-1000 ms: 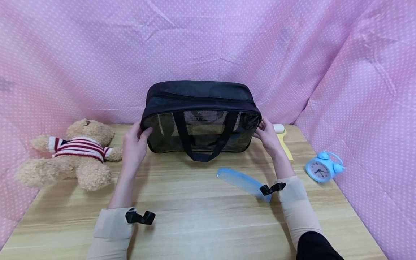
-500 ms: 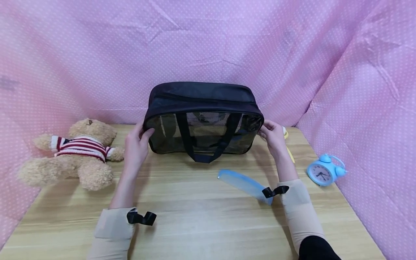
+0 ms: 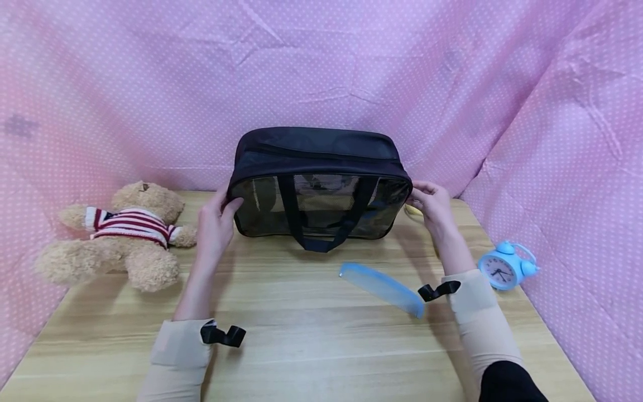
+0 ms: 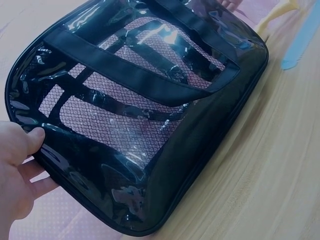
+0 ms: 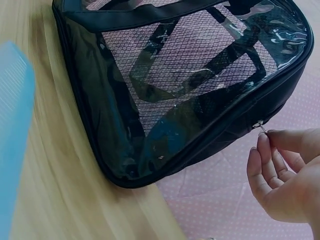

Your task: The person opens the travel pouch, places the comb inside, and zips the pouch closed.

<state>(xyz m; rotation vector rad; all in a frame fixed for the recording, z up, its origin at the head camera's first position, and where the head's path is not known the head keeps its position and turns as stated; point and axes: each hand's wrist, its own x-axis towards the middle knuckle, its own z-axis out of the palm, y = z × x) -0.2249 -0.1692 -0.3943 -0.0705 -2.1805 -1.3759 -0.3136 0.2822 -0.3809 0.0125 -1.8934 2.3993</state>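
Observation:
A black toiletry bag (image 3: 321, 148) with a see-through front panel and a hanging strap handle stands upright at the back of the table. My left hand (image 3: 215, 226) grips its left edge; in the left wrist view the thumb (image 4: 35, 140) presses on the clear front and the fingers go behind. At the right end of the bag, my right hand (image 3: 436, 207) pinches a small metal zipper pull (image 5: 259, 124) between thumb and forefinger, the other fingers loosely bent. Something bluish shows dimly through the clear panel.
A blue comb (image 3: 384, 287) lies on the wooden table (image 3: 301, 346) before the bag. To the left is a teddy bear (image 3: 133, 226) in a striped sweater. A blue alarm clock (image 3: 504, 268) stands at right. A yellow handle (image 4: 280, 14) is partly hidden behind my right hand.
My right hand has shifted a little to the right along the bag's end and now hides most of the yellow-handled roller. My left hand keeps its hold; the whole view has drifted slightly.

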